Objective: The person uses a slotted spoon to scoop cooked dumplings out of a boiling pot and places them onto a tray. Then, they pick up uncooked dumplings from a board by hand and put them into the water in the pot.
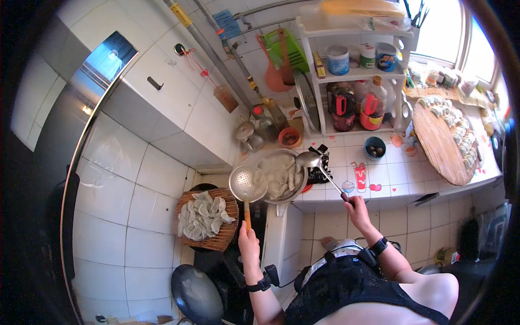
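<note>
My left hand (249, 246) is closed around the wooden handle of a metal skimmer (248, 184), whose perforated bowl overlaps the left rim of a round metal pot (305, 185). Pale dumplings (281, 177) fill much of that pot. In my right hand (358, 212) is the dark handle of a metal ladle (309, 159). Its bowl hangs at the pot's right rim; whether it touches, I cannot tell. Left of the skimmer, a heap of dumplings (200, 216) lies on a woven mat (229, 199).
A dark wok (197, 294) stands at the lower left. To the right, a round wooden board (433, 142) carries rows of dumplings. A small blue bowl (375, 148) sits on the tiled counter. Bottles (265, 125) and a white shelf (355, 77) line the back.
</note>
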The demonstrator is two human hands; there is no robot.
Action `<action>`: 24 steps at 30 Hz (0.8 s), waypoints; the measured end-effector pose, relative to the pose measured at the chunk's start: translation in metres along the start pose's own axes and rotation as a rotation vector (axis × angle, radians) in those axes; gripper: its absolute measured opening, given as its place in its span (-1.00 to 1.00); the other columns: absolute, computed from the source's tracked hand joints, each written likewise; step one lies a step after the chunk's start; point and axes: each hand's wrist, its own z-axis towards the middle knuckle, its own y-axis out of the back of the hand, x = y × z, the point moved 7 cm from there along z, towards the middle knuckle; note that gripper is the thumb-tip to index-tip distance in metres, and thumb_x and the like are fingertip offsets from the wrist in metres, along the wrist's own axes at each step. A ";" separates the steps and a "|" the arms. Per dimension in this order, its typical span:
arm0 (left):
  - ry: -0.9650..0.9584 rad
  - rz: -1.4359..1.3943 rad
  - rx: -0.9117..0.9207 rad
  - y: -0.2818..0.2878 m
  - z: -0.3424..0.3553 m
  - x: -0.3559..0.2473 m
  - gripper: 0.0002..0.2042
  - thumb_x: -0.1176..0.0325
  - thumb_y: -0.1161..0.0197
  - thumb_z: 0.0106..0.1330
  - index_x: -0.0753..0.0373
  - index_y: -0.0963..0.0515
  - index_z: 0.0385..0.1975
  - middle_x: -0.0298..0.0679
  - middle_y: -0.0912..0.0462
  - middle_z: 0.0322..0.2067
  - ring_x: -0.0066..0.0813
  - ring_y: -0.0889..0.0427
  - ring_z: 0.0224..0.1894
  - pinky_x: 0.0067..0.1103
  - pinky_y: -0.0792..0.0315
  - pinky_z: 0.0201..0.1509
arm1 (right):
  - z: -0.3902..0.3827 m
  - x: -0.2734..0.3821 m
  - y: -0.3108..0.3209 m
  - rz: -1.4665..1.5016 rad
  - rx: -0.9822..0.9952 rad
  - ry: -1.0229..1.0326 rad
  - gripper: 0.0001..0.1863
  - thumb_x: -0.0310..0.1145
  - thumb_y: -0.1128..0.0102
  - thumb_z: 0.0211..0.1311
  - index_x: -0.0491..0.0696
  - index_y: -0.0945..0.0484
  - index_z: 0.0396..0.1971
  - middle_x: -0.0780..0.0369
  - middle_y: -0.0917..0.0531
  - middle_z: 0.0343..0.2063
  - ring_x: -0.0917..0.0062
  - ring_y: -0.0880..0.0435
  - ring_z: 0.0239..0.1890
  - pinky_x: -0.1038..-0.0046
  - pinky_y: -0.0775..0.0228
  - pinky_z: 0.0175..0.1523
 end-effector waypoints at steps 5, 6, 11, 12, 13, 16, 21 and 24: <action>-0.262 0.410 -0.102 -0.005 -0.007 -0.002 -0.53 0.36 0.01 0.42 0.31 -0.23 0.31 0.10 -0.52 0.06 -0.07 -0.53 0.05 -0.40 -0.41 0.09 | 0.003 0.002 -0.004 0.019 0.012 -0.014 -0.77 -0.38 -0.22 0.23 -0.21 -0.44 -0.26 0.02 -0.47 -0.27 0.12 -0.49 -0.26 0.25 -0.37 -0.11; -0.327 0.495 -0.134 -0.010 -0.015 -0.016 -0.53 0.36 0.01 0.42 0.30 -0.23 0.31 0.13 -0.47 0.11 0.00 -0.46 0.17 -0.36 -0.36 0.18 | 0.003 0.003 -0.005 0.019 0.016 -0.012 -0.77 -0.38 -0.22 0.23 -0.21 -0.44 -0.26 0.02 -0.47 -0.27 0.12 -0.49 -0.26 0.25 -0.37 -0.11; -0.442 0.707 -0.203 -0.022 -0.022 -0.024 -0.50 0.41 -0.01 0.40 0.28 -0.16 0.34 0.11 -0.53 -0.06 0.06 -0.56 -0.07 -0.28 -0.47 -0.03 | 0.001 0.004 -0.008 -0.041 0.024 0.027 -0.76 -0.38 -0.24 0.22 -0.21 -0.45 -0.25 0.02 -0.48 -0.29 0.15 -0.49 -0.26 0.28 -0.36 -0.12; -0.399 0.801 -0.183 -0.029 -0.028 -0.037 -0.48 0.42 -0.01 0.39 0.26 -0.12 0.35 0.08 -0.51 -0.15 0.04 -0.57 -0.17 -0.27 -0.49 -0.14 | 0.000 0.004 -0.008 -0.042 0.025 0.028 -0.76 -0.38 -0.24 0.22 -0.21 -0.45 -0.25 0.02 -0.48 -0.29 0.15 -0.49 -0.26 0.28 -0.36 -0.12; -0.355 0.895 -0.162 -0.034 -0.030 -0.041 -0.46 0.43 -0.02 0.39 0.25 -0.08 0.36 0.04 -0.49 -0.23 0.02 -0.59 -0.28 -0.27 -0.51 -0.25 | -0.001 0.002 -0.008 -0.017 0.040 -0.014 -0.77 -0.38 -0.24 0.22 -0.21 -0.45 -0.25 0.02 -0.47 -0.29 0.16 -0.49 -0.25 0.28 -0.36 -0.12; -0.471 0.915 -0.222 -0.034 -0.033 -0.040 -0.41 0.48 -0.04 0.37 0.17 -0.05 0.39 -0.03 -0.42 -0.30 -0.04 -0.58 -0.39 -0.28 -0.49 -0.40 | -0.002 -0.002 -0.009 0.014 0.047 -0.041 -0.77 -0.38 -0.24 0.23 -0.20 -0.45 -0.24 0.02 -0.47 -0.28 0.17 -0.49 -0.25 0.28 -0.36 -0.12; -0.499 0.934 -0.215 -0.033 -0.037 -0.034 -0.39 0.51 -0.05 0.36 0.16 -0.04 0.40 -0.05 -0.40 -0.31 -0.05 -0.57 -0.39 -0.29 -0.48 -0.40 | 0.001 -0.004 -0.009 0.021 0.032 -0.004 -0.77 -0.40 -0.23 0.23 -0.20 -0.44 -0.23 0.02 -0.47 -0.27 0.14 -0.49 -0.25 0.27 -0.36 -0.12; -0.530 0.763 -0.202 -0.028 -0.044 -0.032 -0.42 0.50 -0.02 0.38 0.21 -0.04 0.39 -0.05 -0.42 -0.27 -0.05 -0.56 -0.30 -0.31 -0.49 -0.29 | 0.015 0.000 -0.003 -0.096 -0.035 0.126 -0.79 -0.44 -0.24 0.20 -0.21 -0.44 -0.26 0.03 -0.48 -0.28 0.18 -0.52 -0.29 0.31 -0.39 -0.15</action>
